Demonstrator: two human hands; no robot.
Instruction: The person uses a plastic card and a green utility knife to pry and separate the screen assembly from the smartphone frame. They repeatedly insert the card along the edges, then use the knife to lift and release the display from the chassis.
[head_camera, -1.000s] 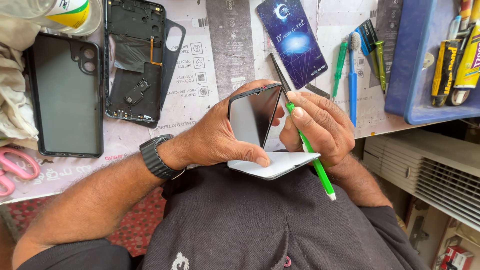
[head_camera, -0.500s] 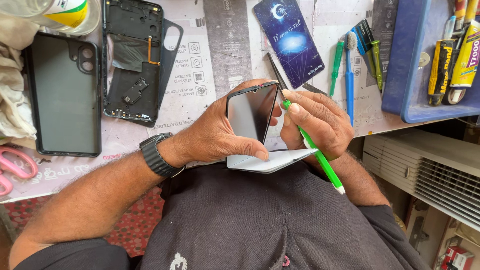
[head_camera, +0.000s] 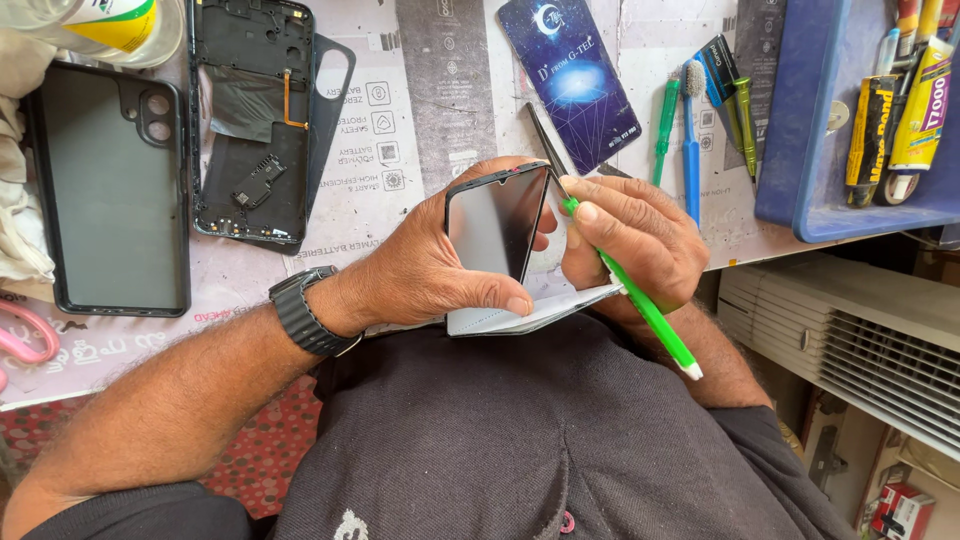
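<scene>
My left hand (head_camera: 420, 265) grips a dark phone screen panel (head_camera: 495, 220) that stands tilted on its edge, above a white folded sheet (head_camera: 530, 315) at the table's front edge. My right hand (head_camera: 635, 240) holds a green pen-shaped tool (head_camera: 645, 310) like a pencil, its upper end against the panel's right edge near the top. A black watch (head_camera: 305, 310) sits on my left wrist.
An opened phone body (head_camera: 250, 130) and a black case (head_camera: 115, 190) lie at the left. A dark blue card (head_camera: 580, 75), a green screwdriver (head_camera: 665, 120) and a blue brush (head_camera: 692, 150) lie behind. A blue tray (head_camera: 800, 150) holds glue tubes. Pink scissors (head_camera: 25, 340) lie far left.
The panel and both hands have stayed almost in place. The green tool has shifted slightly along the panel's right edge.
</scene>
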